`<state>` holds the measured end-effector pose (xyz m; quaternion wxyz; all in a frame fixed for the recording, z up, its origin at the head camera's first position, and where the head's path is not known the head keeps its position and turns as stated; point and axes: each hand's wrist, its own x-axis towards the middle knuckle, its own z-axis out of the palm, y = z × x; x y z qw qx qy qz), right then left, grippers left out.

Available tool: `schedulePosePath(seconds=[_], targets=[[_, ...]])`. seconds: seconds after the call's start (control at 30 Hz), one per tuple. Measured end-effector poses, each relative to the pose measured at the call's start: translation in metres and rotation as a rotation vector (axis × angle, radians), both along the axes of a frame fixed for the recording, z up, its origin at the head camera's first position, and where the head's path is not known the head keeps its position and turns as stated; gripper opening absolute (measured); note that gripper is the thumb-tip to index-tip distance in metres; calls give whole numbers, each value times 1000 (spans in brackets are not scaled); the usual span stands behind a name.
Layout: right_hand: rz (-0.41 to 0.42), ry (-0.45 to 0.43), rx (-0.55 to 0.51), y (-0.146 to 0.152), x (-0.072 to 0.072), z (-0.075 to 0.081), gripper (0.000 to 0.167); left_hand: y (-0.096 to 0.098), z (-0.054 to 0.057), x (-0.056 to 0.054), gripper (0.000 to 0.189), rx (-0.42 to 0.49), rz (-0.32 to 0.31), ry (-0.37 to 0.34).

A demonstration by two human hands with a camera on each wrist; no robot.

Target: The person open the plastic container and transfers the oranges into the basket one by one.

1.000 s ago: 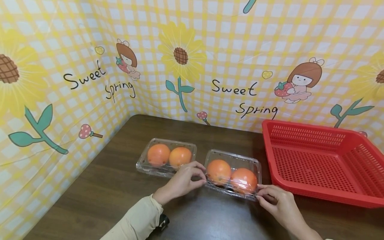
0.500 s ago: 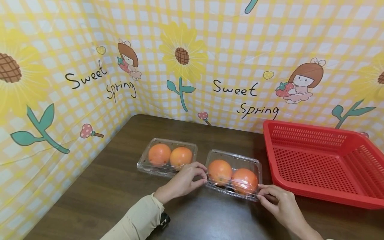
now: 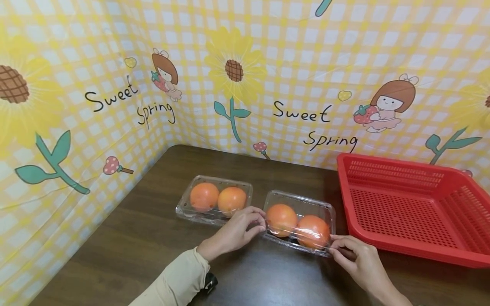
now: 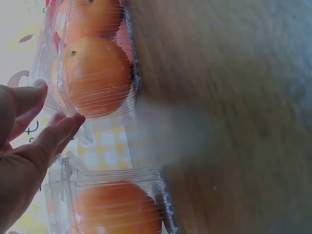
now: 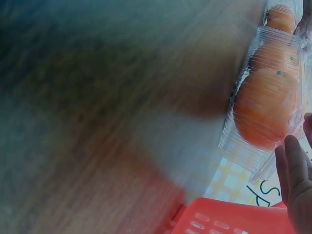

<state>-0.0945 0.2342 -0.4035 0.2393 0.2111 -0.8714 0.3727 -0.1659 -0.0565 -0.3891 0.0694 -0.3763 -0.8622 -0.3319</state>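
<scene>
A clear plastic clamshell box (image 3: 300, 199) with two round orange fruits, which look like oranges (image 3: 281, 219), sits on the table in front of me. At its left end, my left hand (image 3: 239, 229) pinches the rim near the front corner with curled fingers and thumb. My right hand (image 3: 356, 259) pinches the opposite end in the same way. The lid lies down over the fruit. A second clamshell box (image 3: 240, 185), also holding two oranges, stands to the left, just behind my left hand. In the left wrist view, fingertips (image 4: 77, 119) touch the box's corner.
A red plastic basket (image 3: 398, 250) with perforated walls stands close on the right, near my right hand. The brown table (image 3: 126, 255) extends left and in front. A yellow checked cloth (image 3: 291, 63) rises behind the table and along its left side.
</scene>
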Motion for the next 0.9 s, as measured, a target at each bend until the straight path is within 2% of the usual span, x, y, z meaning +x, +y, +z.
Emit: schedulePosePath(seconds=[0.2,0.3,0.57,0.73,0.9], targets=[[-10,-30,-6,1,1,0,32,-1,0,-3,6,-12,-11,17],[-15,-31,-6,1,1,0,32,-1,1,-3,5,-13,-14,3],[-64,30,76,1,3,6,32,0,6,-2,6,6,-2,-17],[-111,61,89,-1,3,10,31,2,7,-1,6,64,-5,-40],[-139,50,77,-2,3,13,29,2,9,-2,5,131,-17,-72]])
